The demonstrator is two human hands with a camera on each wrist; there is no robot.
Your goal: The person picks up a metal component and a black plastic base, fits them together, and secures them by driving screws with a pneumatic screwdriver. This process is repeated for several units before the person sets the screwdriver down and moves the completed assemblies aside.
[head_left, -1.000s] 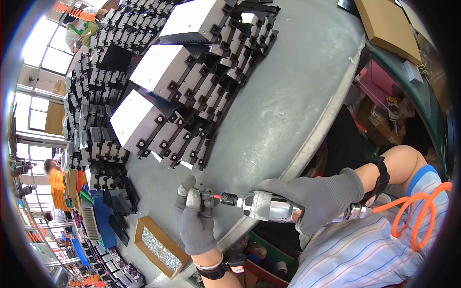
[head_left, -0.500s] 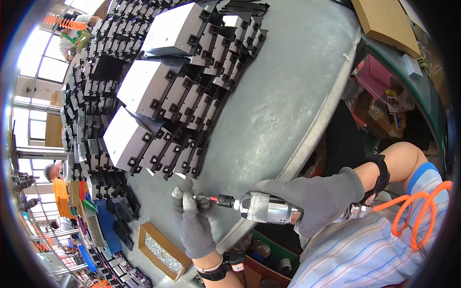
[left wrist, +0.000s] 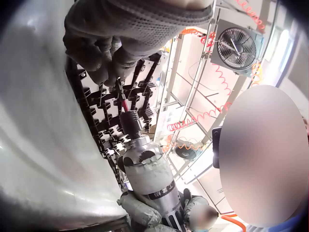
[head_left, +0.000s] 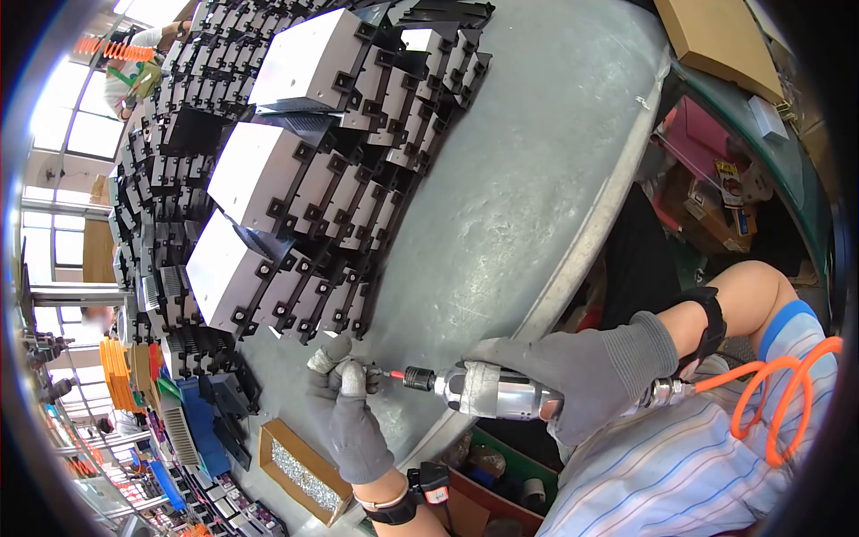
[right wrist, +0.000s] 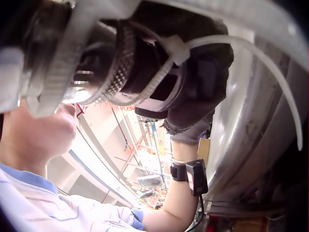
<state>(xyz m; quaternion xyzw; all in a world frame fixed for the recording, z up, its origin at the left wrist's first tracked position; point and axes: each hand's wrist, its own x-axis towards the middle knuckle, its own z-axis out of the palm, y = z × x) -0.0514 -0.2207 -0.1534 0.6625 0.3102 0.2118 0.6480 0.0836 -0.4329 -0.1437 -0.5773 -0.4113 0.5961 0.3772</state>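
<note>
My gloved right hand (head_left: 601,371) grips a silver air screwdriver (head_left: 512,390), which points left with its red-collared bit (head_left: 395,374). Near the bit's tip, the bent fingers of my gloved left hand (head_left: 353,425) pinch a small metal piece; the fingers mostly hide it, and I cannot tell its exact kind. In the left wrist view the bit (left wrist: 125,104) reaches up to the left fingertips (left wrist: 99,75). Tape wraps the screwdriver's body (left wrist: 152,176). The right wrist view shows its knurled rear collar (right wrist: 120,63) up close, beside the dark glove.
Stacked white panels with black brackets (head_left: 259,174) stand beyond the left hand on the grey table (head_left: 501,206). A cardboard box of small silver parts (head_left: 304,474) lies at lower left. An orange coiled air hose (head_left: 778,403) trails right. Cartons (head_left: 720,45) sit at upper right.
My left hand has shifted slightly left and turned a little, its fingertips still by the bit. The screwdriver has barely moved. The panel stacks appear lower and further left as the head view shifts.
</note>
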